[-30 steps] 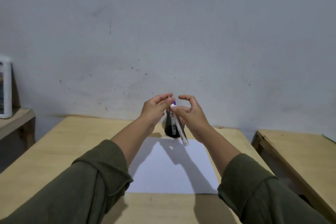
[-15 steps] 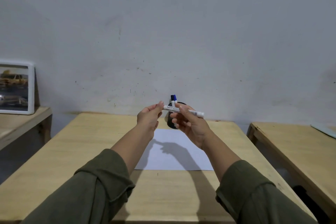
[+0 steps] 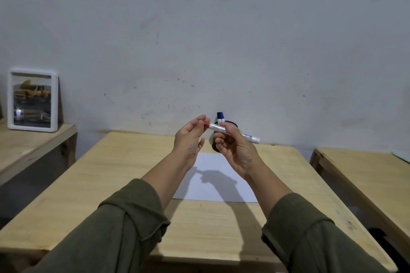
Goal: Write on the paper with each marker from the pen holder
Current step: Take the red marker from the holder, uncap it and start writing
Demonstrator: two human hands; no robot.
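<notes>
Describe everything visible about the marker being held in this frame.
The marker is a slim white barrel with small printed text and a red cap end. It lies roughly level in the air above the paper, red end pointing left. The right hand grips its middle; the left hand pinches the red end. Whether the cap is off cannot be told.

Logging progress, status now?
Right hand grips marker; left hand pinching its red cap. Paper blank. Two markers in holder. Nothing obstructing.
</notes>
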